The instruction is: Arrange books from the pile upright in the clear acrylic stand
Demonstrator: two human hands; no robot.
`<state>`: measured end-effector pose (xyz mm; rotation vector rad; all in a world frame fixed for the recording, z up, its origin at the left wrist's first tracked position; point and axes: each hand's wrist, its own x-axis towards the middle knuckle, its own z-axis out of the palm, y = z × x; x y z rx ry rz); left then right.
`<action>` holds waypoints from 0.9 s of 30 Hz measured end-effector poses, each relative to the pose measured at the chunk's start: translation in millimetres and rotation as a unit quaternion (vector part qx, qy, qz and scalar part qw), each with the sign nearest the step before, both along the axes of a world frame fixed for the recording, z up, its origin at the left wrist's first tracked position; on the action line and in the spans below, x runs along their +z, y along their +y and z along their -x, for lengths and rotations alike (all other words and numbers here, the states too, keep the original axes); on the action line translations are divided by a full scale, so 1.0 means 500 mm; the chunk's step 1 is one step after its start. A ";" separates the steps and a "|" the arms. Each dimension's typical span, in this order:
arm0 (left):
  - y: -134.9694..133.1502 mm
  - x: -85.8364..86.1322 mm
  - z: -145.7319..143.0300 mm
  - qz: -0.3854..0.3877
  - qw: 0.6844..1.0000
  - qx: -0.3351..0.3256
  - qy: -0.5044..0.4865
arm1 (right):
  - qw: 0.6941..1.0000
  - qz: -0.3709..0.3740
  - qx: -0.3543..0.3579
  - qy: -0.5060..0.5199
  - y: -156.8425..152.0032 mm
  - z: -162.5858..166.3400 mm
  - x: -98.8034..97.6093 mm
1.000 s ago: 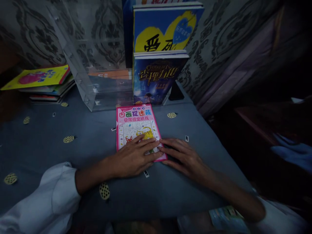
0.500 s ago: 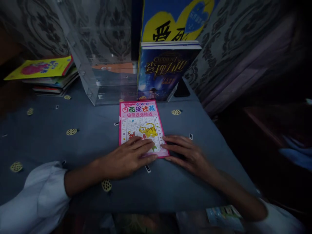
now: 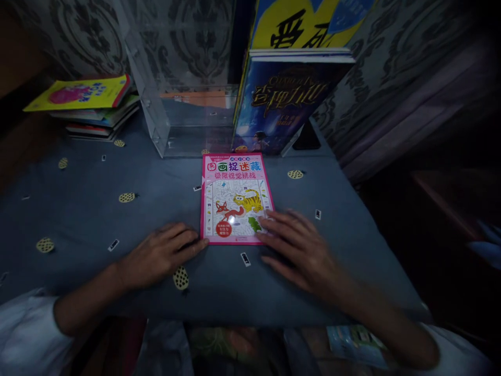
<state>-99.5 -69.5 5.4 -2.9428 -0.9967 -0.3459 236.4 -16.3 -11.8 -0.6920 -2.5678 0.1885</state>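
Observation:
A pink picture book (image 3: 238, 196) lies face up on the tablecloth, its cover showing a yellow striped cat and a red fox. My left hand (image 3: 160, 256) rests on the cloth at the book's lower left, thumb tip at the corner and fingers loosely bent, gripping nothing. Over the lower right edge, my right hand (image 3: 303, 245) spreads its fingers, with some fingertips on or just above the cover. Whether they press on it I cannot tell.
Behind the book stands a clear acrylic rack (image 3: 160, 125). Upright in it is a dark blue book (image 3: 274, 115), with a yellow and blue book (image 3: 297, 26) behind. A pile of books topped by a yellow one (image 3: 78, 94) sits at the back left. The grey tablecloth (image 3: 156, 172) carries pineapple prints.
My left hand has slid left off the cover to the book's lower left corner, uncovering the fox. My right hand has shifted slightly over the lower right edge. The camera view has moved.

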 end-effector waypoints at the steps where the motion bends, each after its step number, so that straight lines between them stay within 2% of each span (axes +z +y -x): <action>1: 0.000 -0.002 -0.002 -0.003 1.000 -0.003 -0.008 | 0.999 0.012 0.037 -0.007 -0.014 0.024 0.008; 3: 0.001 -0.006 -0.006 -0.005 1.000 -0.003 -0.019 | 0.992 0.052 0.104 -0.041 -0.039 0.072 0.017; 5: 0.002 -0.006 -0.009 -0.005 1.000 -0.001 -0.022 | 0.984 0.081 0.138 -0.076 -0.056 0.107 0.016; 8: 0.003 -0.002 -0.012 -0.010 1.000 0.004 -0.021 | 0.983 0.108 0.114 -0.100 -0.068 0.111 0.003; 14: 0.008 -0.004 -0.012 0.008 0.997 0.012 -0.073 | 0.991 0.103 0.011 -0.091 -0.078 0.026 -0.021; 19: 0.017 -0.008 -0.014 0.044 0.994 0.015 -0.095 | 0.993 0.089 -0.024 -0.076 -0.074 -0.003 -0.030; 23: 0.035 -0.006 -0.026 0.065 0.993 0.039 -0.094 | 0.992 0.094 -0.015 -0.077 -0.044 -0.002 -0.030; 27: 0.076 -0.016 -0.033 0.062 0.993 0.058 -0.088 | 0.988 0.129 -0.027 -0.078 0.018 0.009 -0.023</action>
